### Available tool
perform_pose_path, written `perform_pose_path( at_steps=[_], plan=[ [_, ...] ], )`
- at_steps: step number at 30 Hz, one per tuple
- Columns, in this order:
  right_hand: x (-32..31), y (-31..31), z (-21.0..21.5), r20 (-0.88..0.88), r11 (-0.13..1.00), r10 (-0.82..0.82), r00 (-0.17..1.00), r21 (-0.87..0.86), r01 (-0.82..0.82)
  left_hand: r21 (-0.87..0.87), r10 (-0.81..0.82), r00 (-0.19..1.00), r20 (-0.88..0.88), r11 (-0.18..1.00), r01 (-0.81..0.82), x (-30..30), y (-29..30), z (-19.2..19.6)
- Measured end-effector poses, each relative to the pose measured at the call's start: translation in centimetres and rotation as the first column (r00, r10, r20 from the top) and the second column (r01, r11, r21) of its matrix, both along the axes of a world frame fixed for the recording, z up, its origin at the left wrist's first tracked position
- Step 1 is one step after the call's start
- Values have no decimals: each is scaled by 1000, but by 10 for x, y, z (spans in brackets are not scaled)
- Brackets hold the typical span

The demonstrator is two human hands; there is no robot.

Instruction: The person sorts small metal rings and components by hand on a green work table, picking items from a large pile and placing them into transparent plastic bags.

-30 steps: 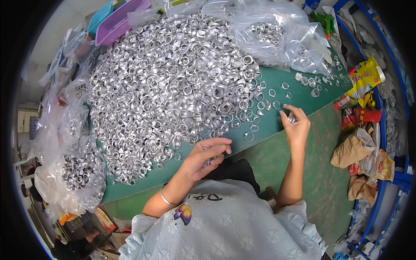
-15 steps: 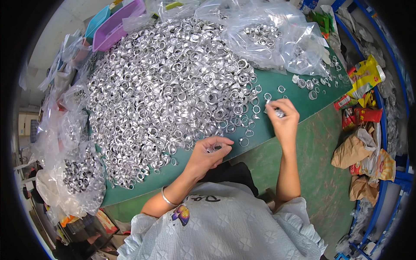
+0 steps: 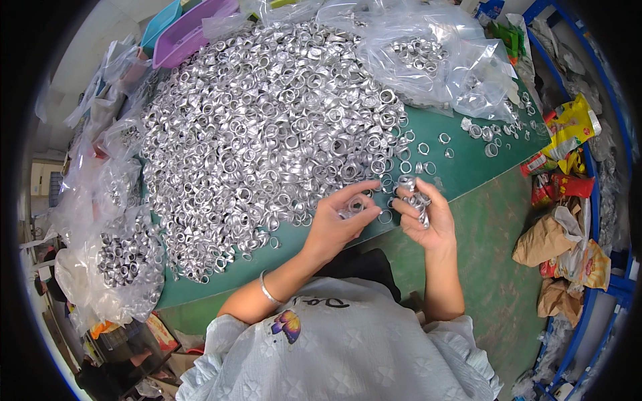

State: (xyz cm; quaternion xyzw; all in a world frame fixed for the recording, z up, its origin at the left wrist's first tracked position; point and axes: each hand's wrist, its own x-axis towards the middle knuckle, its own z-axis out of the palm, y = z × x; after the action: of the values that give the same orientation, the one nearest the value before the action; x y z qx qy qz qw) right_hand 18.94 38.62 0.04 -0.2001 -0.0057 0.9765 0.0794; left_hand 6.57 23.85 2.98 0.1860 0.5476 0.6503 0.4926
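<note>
A huge heap of silver metal rings [image 3: 267,127] covers a green table [image 3: 468,167]. At the heap's near edge, my left hand [image 3: 338,220] rests on the table with a few rings pinched under its fingers. Close beside it my right hand [image 3: 422,214] is cupped around a small bunch of rings, thumb and fingers bent over them. The two hands almost touch. A thin bracelet [image 3: 266,291] sits on my left wrist.
Clear plastic bags of rings [image 3: 435,60] lie at the back right, more bags [image 3: 120,254] hang off the left edge. Purple and teal trays [image 3: 184,33] stand at the back. Loose rings [image 3: 491,130] are scattered right. Snack packets and paper bags [image 3: 562,200] lie on the floor.
My right hand has come in from the right toward my left hand, carrying rings. My left hand has stayed at the heap's edge, picking at rings.
</note>
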Motion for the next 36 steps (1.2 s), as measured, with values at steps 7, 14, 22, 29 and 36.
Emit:
perform_pose_path(
  at_steps=[7, 14, 22, 29, 36],
  plan=[
    [-3, -31, 18, 142, 956, 78, 987, 271, -115, 11, -92, 960, -266, 995, 98, 0, 7, 1],
    [-4, -41, 23, 193, 797, 14, 981, 591, -128, 4, -54, 653, -755, 996, 87, 7, 2, -4],
    [24, 33, 3, 46, 878, -296, 954, 406, 253, 27, -172, 983, -59, 984, 174, -3, -13, -2],
    [24, 74, 8, 261, 472, -503, 824, 882, 8, 117, -201, 721, 663, 979, 166, -10, -28, -10],
    [-4, 68, 20, 270, 294, -490, 829, 946, -134, 54, -138, 744, 654, 989, 136, -9, -33, -16]
  ],
)
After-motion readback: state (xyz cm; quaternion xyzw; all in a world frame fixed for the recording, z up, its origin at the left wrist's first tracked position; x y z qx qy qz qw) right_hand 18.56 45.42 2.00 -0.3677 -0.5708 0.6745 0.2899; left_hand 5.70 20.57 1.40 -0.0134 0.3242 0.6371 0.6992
